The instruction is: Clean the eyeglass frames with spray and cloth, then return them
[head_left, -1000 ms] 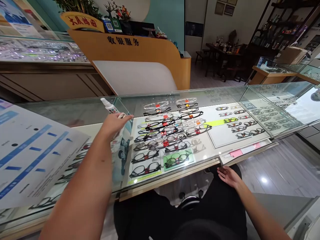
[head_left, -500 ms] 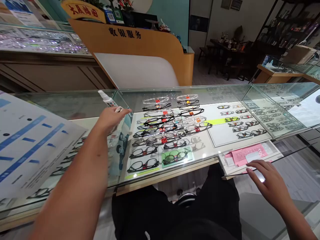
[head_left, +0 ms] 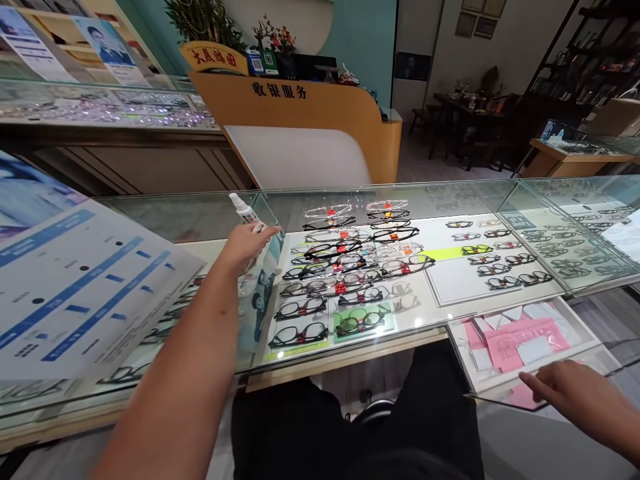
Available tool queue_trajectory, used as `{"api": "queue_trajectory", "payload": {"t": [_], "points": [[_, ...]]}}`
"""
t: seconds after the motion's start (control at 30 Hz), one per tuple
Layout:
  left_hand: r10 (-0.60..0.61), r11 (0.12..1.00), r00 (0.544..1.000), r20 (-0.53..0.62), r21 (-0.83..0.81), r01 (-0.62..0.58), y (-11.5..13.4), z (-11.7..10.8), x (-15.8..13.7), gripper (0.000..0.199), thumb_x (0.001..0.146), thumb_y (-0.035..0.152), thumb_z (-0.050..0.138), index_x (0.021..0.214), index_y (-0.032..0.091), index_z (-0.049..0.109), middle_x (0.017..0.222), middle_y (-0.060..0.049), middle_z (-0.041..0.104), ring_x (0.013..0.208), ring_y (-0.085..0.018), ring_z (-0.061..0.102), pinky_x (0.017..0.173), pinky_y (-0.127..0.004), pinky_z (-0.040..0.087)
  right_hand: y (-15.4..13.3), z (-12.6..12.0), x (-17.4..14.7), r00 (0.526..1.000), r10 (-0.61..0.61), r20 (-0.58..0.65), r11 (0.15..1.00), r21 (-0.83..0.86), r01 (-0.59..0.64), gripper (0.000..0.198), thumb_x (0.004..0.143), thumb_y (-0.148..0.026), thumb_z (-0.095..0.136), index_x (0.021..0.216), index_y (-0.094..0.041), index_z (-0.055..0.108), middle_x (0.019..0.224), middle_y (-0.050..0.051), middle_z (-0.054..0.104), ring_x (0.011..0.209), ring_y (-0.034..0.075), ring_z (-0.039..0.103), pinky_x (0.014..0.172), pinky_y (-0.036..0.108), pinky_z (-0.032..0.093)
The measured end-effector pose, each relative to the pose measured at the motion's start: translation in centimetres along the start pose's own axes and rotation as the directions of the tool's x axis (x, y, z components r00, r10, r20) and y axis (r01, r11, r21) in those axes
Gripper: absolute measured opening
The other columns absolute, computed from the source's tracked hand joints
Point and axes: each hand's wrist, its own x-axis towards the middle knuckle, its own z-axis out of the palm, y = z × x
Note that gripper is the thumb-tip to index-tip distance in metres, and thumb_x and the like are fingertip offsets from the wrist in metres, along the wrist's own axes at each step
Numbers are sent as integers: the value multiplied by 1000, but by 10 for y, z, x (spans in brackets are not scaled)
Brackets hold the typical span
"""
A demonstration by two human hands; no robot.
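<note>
My left hand [head_left: 249, 245] is closed around a small white bottle [head_left: 243, 207] with a pointed nozzle, tilted left above the glass counter. Its thumb lies along the side, and the palm hides the lower part. My right hand [head_left: 570, 395] is at the front edge of a pulled-out white drawer [head_left: 593, 333], its fingers curled down over that edge, fingertips partly hidden. Inside the drawer lie pink packets [head_left: 525, 341] and white pieces of paper or cloth [head_left: 535, 349].
Rows of eyeglass frames [head_left: 300, 333] with red tags lie in the glass display counter [head_left: 420, 317]. A printed sheet with blue bars [head_left: 80, 293] covers the left side. Beyond stands a wooden cashier desk [head_left: 330, 100]. My legs [head_left: 360, 440] are below the counter.
The drawer is pulled farther out, showing more pink packets. My right hand has moved down toward me and its spread fingers have curled. The bottle stays in my left hand; the view has shifted.
</note>
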Motion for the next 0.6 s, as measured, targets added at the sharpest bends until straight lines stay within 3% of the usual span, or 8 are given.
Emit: {"api": "queue_trajectory", "payload": {"t": [0.1,0.17,0.27,0.33,0.43,0.6], "points": [[2,1000,1000,0,-23,-2,-1,1,0,30,80,45,67,71,24,48,56,5,39,58,-13,32,61,-32,27,-17,-22,27,971,-103,216,989,-87,124,55,99,-50,64,48,-28,63,51,7,68,47,24,64,55,39,39],[-2,999,1000,0,-32,2,0,1,0,29,80,43,68,72,23,49,55,7,39,56,-12,32,59,-30,26,-47,-45,63,917,-347,197,930,-53,364,45,100,-50,65,60,-30,73,62,7,75,57,24,68,59,39,44],[-16,999,1000,5,-45,17,2,-2,-2,31,81,43,68,70,23,46,53,7,38,54,-11,32,57,-29,25,-108,-74,132,719,-694,-21,719,-77,691,28,105,-40,61,101,-29,86,109,11,86,104,30,77,92,45,57],[-25,998,1000,11,-60,25,5,-3,-4,32,81,43,69,70,24,45,53,7,39,53,-11,33,56,-29,27,-148,-82,174,596,-801,-62,596,-181,782,22,103,-30,66,107,-25,87,126,12,84,123,36,72,100,53,56],[-24,996,1000,19,-83,25,6,-5,-4,32,79,42,69,69,24,45,54,7,40,52,-11,34,55,-28,29,-186,-78,221,532,-843,84,500,-241,832,15,96,-25,78,108,-21,87,138,11,80,133,39,67,106,56,54],[2,996,1000,28,-90,1,3,-3,0,37,73,44,74,68,24,44,54,8,40,52,-11,35,55,-28,28,-202,-66,250,499,-842,205,456,-222,862,13,92,-30,85,102,-23,89,140,10,79,131,36,66,102,51,53]]}}
